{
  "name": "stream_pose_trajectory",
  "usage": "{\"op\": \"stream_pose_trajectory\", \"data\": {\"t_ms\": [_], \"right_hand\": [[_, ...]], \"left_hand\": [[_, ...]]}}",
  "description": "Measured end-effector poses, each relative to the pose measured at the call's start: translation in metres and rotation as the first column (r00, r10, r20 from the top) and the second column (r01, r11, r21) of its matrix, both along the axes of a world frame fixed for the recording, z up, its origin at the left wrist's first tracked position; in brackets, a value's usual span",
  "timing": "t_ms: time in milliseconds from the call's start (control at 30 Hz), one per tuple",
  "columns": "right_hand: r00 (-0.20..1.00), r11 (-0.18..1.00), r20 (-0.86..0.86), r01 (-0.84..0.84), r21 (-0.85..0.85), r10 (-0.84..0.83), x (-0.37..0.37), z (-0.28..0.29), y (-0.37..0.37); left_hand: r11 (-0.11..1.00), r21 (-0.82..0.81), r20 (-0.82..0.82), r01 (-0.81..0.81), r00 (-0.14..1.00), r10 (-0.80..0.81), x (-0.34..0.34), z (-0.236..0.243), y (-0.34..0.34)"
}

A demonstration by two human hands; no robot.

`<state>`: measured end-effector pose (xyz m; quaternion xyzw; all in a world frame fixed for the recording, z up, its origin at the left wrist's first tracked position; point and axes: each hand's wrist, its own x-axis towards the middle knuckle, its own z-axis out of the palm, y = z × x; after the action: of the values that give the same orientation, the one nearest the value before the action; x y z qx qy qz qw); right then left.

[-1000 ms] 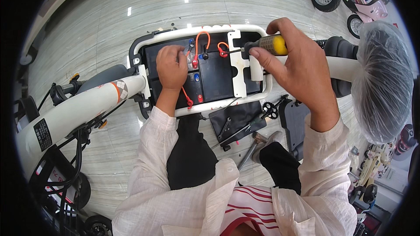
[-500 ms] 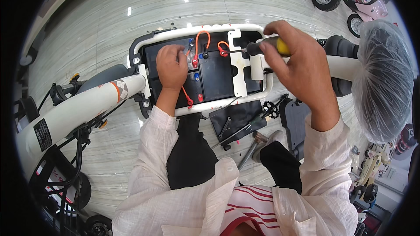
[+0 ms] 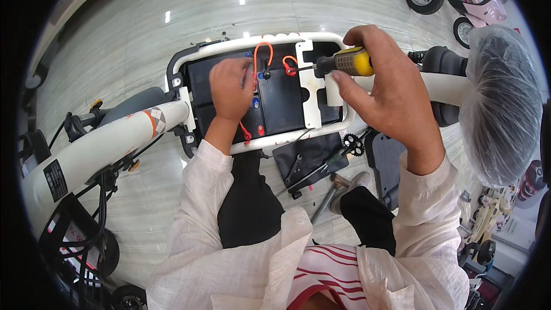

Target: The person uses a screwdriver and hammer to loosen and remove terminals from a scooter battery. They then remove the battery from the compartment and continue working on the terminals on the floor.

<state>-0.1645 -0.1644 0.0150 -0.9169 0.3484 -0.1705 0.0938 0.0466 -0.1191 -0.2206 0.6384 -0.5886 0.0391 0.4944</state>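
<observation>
Two loose metal hand tools [image 3: 310, 169] lie on the floor by the knees. Beyond them, the left hand [image 3: 229, 89] presses fingers on the black block-shaped batteries [image 3: 278, 100] in the white scooter's open compartment [image 3: 264, 43]; whether it pinches a wire is unclear. The right hand [image 3: 390, 92] wraps closed around a yellow-and-black-handled screwdriver [image 3: 344, 62], which is best kept square to the white bracket [image 3: 313, 89].
</observation>
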Motion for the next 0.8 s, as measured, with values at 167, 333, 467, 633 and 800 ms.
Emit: {"op": "stream_pose_trajectory", "data": {"t_ms": [167, 333, 467, 633, 800], "right_hand": [[0.997, 0.998, 0.077, 0.014, 0.065, -0.019, -0.001, -0.008, -0.003], [0.983, 0.992, 0.136, -0.126, -0.015, 0.127, -0.002, -0.004, 0.000], [0.995, 0.960, -0.027, 0.101, 0.262, -0.098, 0.000, 0.002, 0.008], [0.990, 0.995, 0.144, -0.029, 0.097, 0.014, -0.002, -0.008, 0.007], [0.989, 0.979, -0.037, 0.149, 0.141, -0.145, 0.001, -0.006, 0.009]], "left_hand": [[0.969, 0.081, 0.103, 0.234, 0.965, -0.241, -0.032, 0.020, -0.021], [0.966, 0.155, 0.140, 0.209, 0.963, -0.231, -0.036, 0.006, -0.028], [0.955, 0.197, 0.124, 0.220, 0.961, -0.247, -0.034, 0.002, -0.027], [0.968, 0.130, 0.125, 0.213, 0.965, -0.229, -0.037, 0.004, -0.027], [0.971, 0.129, 0.126, 0.202, 0.968, -0.218, -0.036, 0.003, -0.026]]}}
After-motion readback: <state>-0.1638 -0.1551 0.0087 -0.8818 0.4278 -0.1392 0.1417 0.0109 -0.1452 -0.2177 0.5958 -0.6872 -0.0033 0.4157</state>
